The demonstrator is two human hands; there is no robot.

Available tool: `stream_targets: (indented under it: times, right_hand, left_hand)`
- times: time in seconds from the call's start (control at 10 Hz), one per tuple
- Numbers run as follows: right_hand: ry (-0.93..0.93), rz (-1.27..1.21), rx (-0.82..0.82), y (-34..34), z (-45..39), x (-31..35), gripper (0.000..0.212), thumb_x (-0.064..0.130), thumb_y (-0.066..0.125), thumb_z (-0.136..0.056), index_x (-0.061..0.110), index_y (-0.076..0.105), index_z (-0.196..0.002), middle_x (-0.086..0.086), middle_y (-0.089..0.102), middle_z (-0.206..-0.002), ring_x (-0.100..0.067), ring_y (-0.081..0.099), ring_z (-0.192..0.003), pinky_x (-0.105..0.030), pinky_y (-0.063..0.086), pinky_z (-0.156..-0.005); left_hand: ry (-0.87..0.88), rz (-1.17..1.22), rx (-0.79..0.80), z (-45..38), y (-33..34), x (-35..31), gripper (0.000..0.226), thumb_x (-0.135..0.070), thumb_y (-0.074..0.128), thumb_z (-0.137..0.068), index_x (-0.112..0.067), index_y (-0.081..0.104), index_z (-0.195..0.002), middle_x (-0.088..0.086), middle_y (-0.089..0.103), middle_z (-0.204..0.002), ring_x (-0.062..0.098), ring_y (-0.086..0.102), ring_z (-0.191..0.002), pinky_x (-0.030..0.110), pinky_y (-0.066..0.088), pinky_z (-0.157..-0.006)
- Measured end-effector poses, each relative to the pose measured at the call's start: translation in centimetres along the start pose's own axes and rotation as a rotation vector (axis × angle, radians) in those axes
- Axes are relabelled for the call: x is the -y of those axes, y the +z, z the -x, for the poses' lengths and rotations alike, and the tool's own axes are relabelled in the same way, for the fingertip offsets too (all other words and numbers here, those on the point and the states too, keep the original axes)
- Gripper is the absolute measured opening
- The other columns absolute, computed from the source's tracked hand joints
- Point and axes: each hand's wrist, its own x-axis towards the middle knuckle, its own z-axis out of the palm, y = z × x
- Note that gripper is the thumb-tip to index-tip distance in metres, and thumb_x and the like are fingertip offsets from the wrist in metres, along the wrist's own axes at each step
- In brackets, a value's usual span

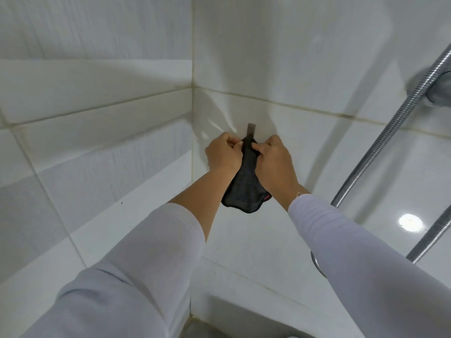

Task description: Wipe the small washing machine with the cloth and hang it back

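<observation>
Your left hand [223, 154] and right hand [274, 158] each pinch the top of the dark cloth [245, 186] just below the wall hook [251, 130], spreading its loop to catch the hook.

You get bright, even light off glossy white wall tiles [256, 52], with a round lamp glare spot at lower right. Soft shadows fall beside the corner; wide-angle bending curves the grout lines and shower hose [390, 132], and edges look slightly soft.
</observation>
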Motion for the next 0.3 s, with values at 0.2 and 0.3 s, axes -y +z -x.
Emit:
stream_targets:
  times: [0.2, 0.3]
  right_hand:
    - [-0.010, -0.029, 0.004, -0.1, 1.8, 0.4, 0.040, 0.005, 0.040, -0.092, 0.017, 0.056, -0.128, -0.002, 0.043, -0.093, -0.019, 0.049, -0.079, -0.022, 0.038, -0.071]
    - [0.000, -0.125, -0.015, -0.4, 6.8, -1.4, 0.034, 0.007, 0.048, -0.090, 0.015, 0.061, -0.120, 0.001, 0.042, -0.100, -0.013, 0.051, -0.087, -0.011, 0.036, -0.068]
  left_hand:
    - [-0.027, 0.009, 0.033, 2.7, 0.5, 0.9, 0.019, -0.019, 0.049, -0.095, -0.009, 0.063, -0.104, 0.003, 0.069, -0.102, 0.014, 0.060, -0.088, 0.011, 0.031, -0.068]
    - [0.007, -0.010, -0.128, 7.1, 0.2, 3.7, 0.015, -0.012, 0.053, -0.090, -0.009, 0.061, -0.103, 0.003, 0.061, -0.102, 0.020, 0.057, -0.101, 0.012, 0.030, -0.077]
